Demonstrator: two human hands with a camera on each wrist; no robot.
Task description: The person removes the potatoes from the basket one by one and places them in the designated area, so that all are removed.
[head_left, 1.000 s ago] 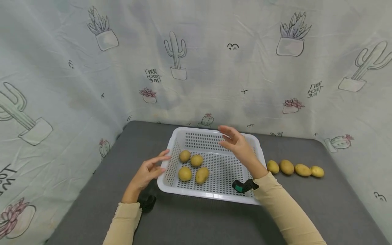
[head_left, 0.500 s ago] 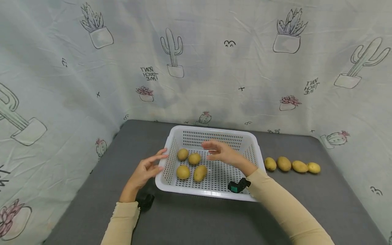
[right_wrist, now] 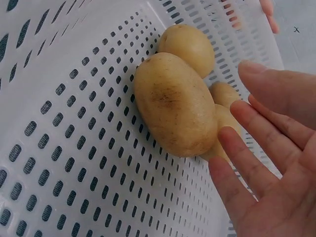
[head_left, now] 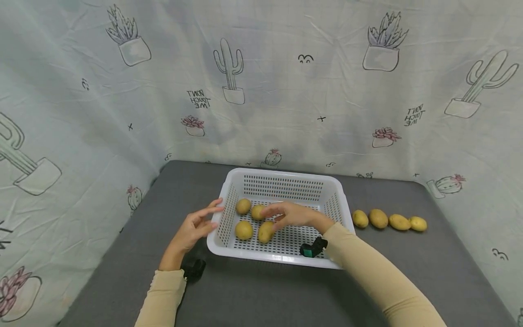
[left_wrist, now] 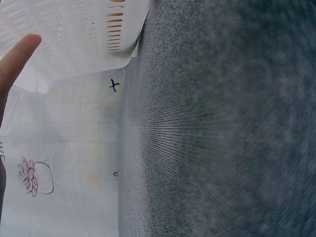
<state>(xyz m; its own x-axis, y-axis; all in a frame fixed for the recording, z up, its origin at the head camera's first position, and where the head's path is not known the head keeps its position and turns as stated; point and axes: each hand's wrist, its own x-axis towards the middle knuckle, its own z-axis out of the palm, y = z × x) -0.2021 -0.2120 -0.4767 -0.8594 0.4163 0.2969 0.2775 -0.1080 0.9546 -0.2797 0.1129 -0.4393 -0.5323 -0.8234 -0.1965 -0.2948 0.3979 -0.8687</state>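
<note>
A white perforated plastic basket (head_left: 282, 258) sits on the grey table with several potatoes in its left half. My left hand (head_left: 192, 230) rests its fairly straight fingers on the basket's left rim; in the left wrist view one finger (left_wrist: 19, 57) lies against the outer wall. Inside the basket, my right hand (head_left: 295, 215) hovers over the front oblong potato (head_left: 265, 232) and the back round potato (head_left: 257, 212). Its fingers look spread and hold nothing in the right wrist view, near the large potato (right_wrist: 175, 106). Another potato (head_left: 244, 230) and one behind it (head_left: 243, 206) lie further left.
Right of the basket, several potatoes stand in a row on the table, among them a brown one (head_left: 378, 218) and a yellow one (head_left: 418, 224). A patterned curtain (head_left: 282, 91) hangs behind the table (head_left: 253, 295).
From above the basket's back right, my right hand has come down and left to the potatoes. My left hand stays at the rim. The head view has shifted slightly.
</note>
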